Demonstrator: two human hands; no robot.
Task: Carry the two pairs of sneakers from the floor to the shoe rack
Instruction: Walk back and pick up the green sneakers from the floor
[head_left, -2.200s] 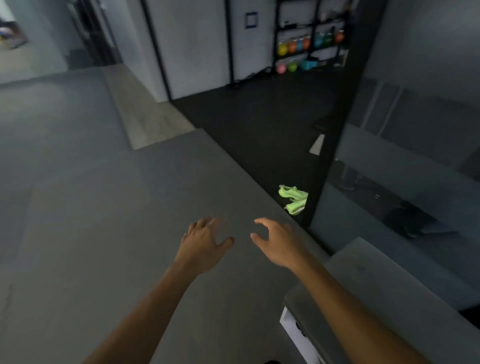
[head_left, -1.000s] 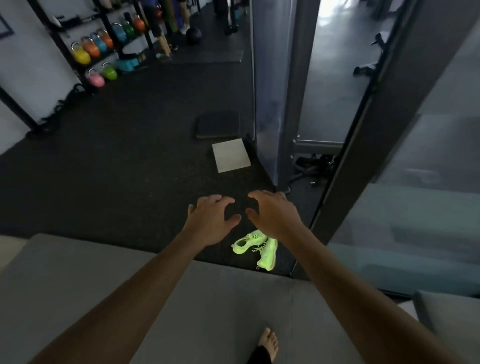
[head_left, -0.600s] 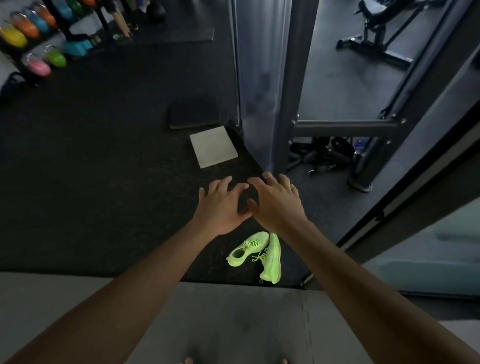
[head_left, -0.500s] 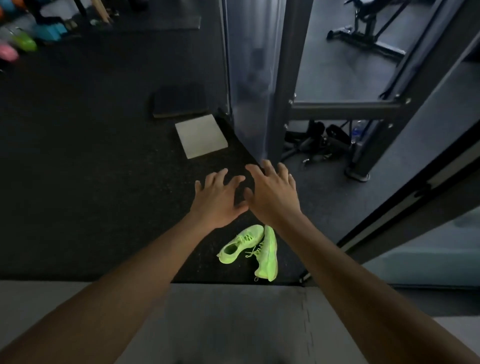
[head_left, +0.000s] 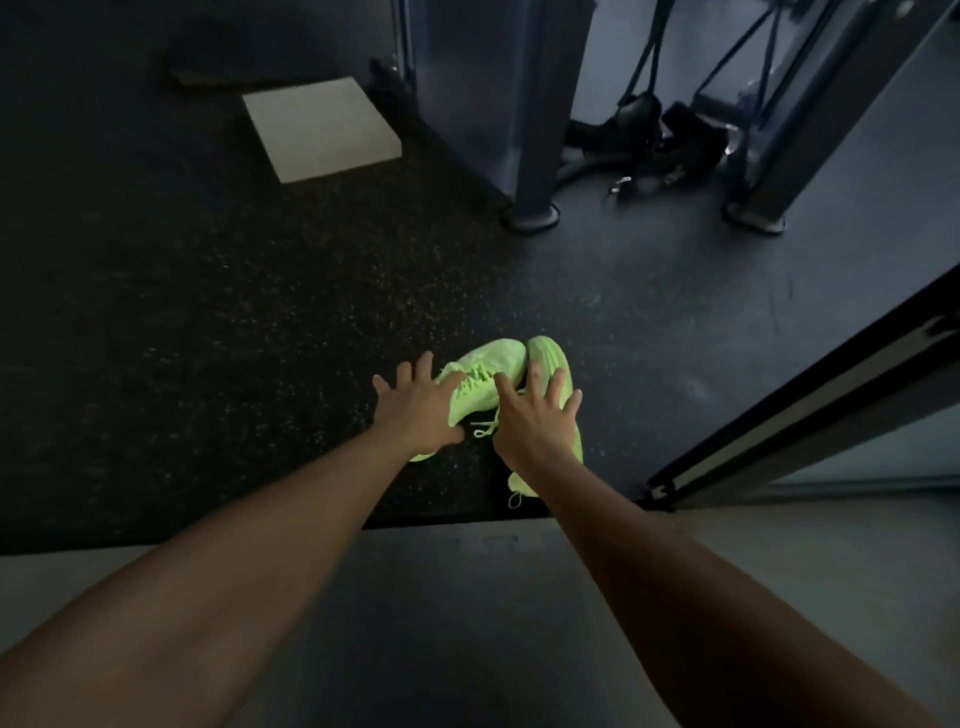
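Observation:
A pair of neon green sneakers lies on the dark speckled floor just past the grey mat's edge. The left sneaker points up and to the right; the right sneaker lies alongside it, its heel and a loose lace showing below my wrist. My left hand hovers over the left sneaker with fingers spread. My right hand is spread over the right sneaker. Neither hand has closed on a shoe. No second pair and no shoe rack are in view.
A grey metal post stands on the floor beyond the sneakers. A pale square pad lies at the upper left. Dark straps and gear sit behind the post. A sliding door track runs along the right.
I have come closer and bent down. Both hands have dropped from above the sneakers to right over them, fingers spreading wider.

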